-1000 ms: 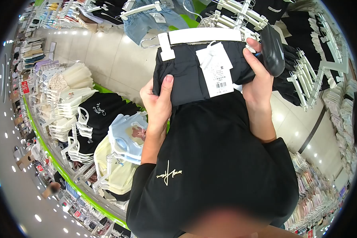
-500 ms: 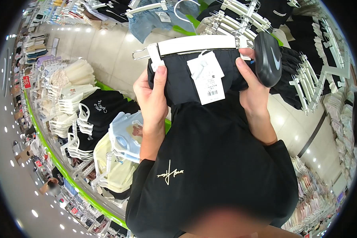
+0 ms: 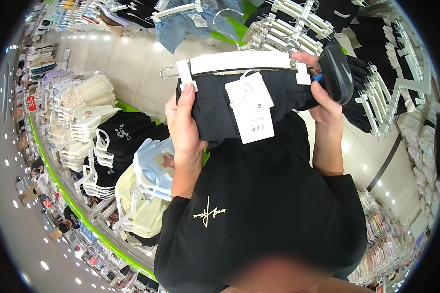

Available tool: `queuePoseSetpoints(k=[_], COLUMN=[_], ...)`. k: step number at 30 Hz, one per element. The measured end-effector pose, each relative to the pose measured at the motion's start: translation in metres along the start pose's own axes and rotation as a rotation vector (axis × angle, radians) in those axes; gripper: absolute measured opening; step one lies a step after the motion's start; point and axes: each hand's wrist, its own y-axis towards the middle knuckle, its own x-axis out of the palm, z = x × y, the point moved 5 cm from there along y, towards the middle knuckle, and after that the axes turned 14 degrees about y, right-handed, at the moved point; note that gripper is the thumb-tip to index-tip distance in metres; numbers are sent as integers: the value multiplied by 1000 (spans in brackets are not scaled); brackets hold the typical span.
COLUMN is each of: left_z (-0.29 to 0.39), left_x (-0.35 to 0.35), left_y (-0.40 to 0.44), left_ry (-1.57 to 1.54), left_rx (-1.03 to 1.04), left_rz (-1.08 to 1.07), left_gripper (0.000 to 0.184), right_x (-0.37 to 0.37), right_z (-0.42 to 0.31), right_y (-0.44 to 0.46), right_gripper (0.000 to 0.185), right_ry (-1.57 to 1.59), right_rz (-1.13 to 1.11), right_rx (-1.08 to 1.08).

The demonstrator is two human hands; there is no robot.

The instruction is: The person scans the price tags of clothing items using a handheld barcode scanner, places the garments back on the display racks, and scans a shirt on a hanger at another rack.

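A black garment [image 3: 212,110] with a gathered waistband hangs from a white clip hanger [image 3: 239,62] in front of my chest. My left hand [image 3: 185,115] is closed on its left end, thumb over the front just below the hanger's clip. White paper tags [image 3: 254,117], one with a barcode, lie across the front of the fabric. At the garment's right end, my right hand [image 3: 322,93] curls round a black rounded device [image 3: 336,73] resembling a handheld scanner. Its index finger reaches to the hanger's right end. A small blue part shows between thumb and finger.
Left of me, a green-edged display stand [image 3: 78,215] carries black shirts [image 3: 132,129], a yellow top [image 3: 142,207] and a light blue top [image 3: 151,161] on hangers. Denim shorts [image 3: 173,31] hang ahead. White clip hangers [image 3: 374,100] with dark clothes crowd the right. Tiled floor [image 3: 117,58] lies between.
The hanger and garment have tilted and shifted slightly left and down. My right hand has moved right with the device, its thumb and index finger spreading away from the hanger's clip.
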Motion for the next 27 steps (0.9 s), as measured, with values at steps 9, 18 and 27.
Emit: queuePoseSetpoints(k=[9, 18, 27], left_z=[-6, -11, -7], left_x=[-2, -15, -24], left_y=[4, 1, -2], left_ry=[52, 144, 317], left_rx=[-7, 65, 150], left_rz=[-12, 40, -4], left_gripper=[36, 45, 42], right_x=[14, 12, 11], right_z=[6, 8, 6], right_y=[-6, -10, -11], right_gripper=[43, 35, 36], right_ry=[-157, -152, -123], right_rz=[243, 266, 270], right_rx=[-57, -80, -90])
